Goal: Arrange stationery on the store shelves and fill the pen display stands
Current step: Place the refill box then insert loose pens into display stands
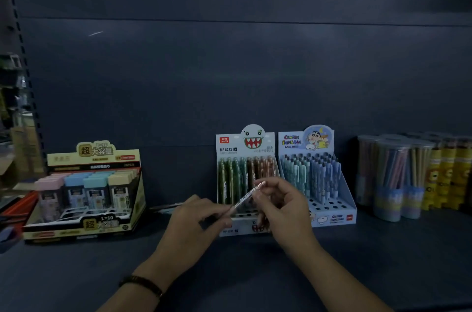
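- Nearest the lens, low in the middle of the frame, the left hand (pixel 196 219) reaches in with a dark bracelet (pixel 143 283) on its wrist. Its thumb and forefinger pinch the lower end of a slim clear pen (pixel 249 195).
- That pen slants up to the right, held in the air in front of the monster-faced pen stand (pixel 245 158).
- Just right of it, the right hand (pixel 283 207) pinches the pen's upper end between thumb and fingertips, its other fingers loosely curled.
- At the far left edge, red items (pixel 18 207) lie on the dark shelf (pixel 229 273); they are too blurred to identify.
- Left of centre sits an open display box (pixel 86 191) with rows of small cases capped in pink, blue and cream.
- Behind the left hand, a few loose pens (pixel 166 207) lie flat on the shelf.
- At centre, the monster-faced stand holds upright green and brown pens, and its front holes are empty.
- Touching its right side, a blue cartoon stand (pixel 316 176) holds pale blue pens, also with empty front holes.
- On the right stand clear tubs of pencils (pixel 390 176), with yellow tubs (pixel 447 173) beside them at the edge.
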A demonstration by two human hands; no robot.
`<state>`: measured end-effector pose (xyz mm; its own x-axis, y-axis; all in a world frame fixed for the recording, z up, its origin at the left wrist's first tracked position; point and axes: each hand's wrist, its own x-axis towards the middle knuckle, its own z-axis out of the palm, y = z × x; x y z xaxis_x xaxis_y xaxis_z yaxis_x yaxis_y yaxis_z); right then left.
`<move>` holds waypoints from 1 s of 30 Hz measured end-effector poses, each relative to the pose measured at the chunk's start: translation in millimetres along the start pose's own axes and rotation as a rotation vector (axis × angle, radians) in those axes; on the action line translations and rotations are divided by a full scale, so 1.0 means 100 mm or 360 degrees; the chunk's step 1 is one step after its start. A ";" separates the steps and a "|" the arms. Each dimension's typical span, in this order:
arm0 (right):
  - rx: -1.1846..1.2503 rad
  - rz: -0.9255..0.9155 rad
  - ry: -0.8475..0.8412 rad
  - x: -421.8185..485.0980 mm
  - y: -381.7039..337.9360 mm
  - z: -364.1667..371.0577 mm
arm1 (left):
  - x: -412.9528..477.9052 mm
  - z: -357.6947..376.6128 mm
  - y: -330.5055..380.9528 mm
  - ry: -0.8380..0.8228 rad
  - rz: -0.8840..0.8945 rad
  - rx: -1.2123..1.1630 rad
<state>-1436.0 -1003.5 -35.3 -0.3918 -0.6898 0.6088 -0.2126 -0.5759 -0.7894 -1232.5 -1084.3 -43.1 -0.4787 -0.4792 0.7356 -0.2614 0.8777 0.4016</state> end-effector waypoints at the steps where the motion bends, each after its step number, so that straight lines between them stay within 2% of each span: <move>1: 0.0002 0.0009 0.0035 0.00 0.00 0.00 | 0.00 0.00 0.01 0.0009 0.0002 0.0005; 5: -0.0090 -0.0017 0.0302 0.13 -0.13 -0.13 | 0.00 -0.02 0.05 0.0007 0.0147 0.0179; 12: -0.0645 -0.0354 0.0472 0.54 -0.27 -0.53 | 0.14 0.22 0.36 -0.0456 0.0569 0.0493; 16: -0.0916 -0.0577 0.0505 0.68 -0.14 -0.59 | 0.28 0.52 0.52 -0.0480 0.0543 0.0513; 20: -0.1104 -0.0904 0.0477 0.68 0.04 -0.61 | 0.25 0.74 0.49 -0.0395 0.0365 0.0372; 22: -0.1113 -0.0948 0.0434 0.68 0.11 -0.63 | 0.22 0.77 0.47 -0.0389 0.0273 0.0355; 30: -0.1184 -0.0965 0.0313 0.71 0.19 -0.63 | 0.21 0.78 0.50 -0.0501 0.0262 0.0490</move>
<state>-1524.3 -1035.9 -12.6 -0.1575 -0.2440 0.9569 -0.9109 -0.3384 -0.2362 -1320.7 -1050.5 -50.2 -0.7531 -0.3519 0.5559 -0.3744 0.9240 0.0778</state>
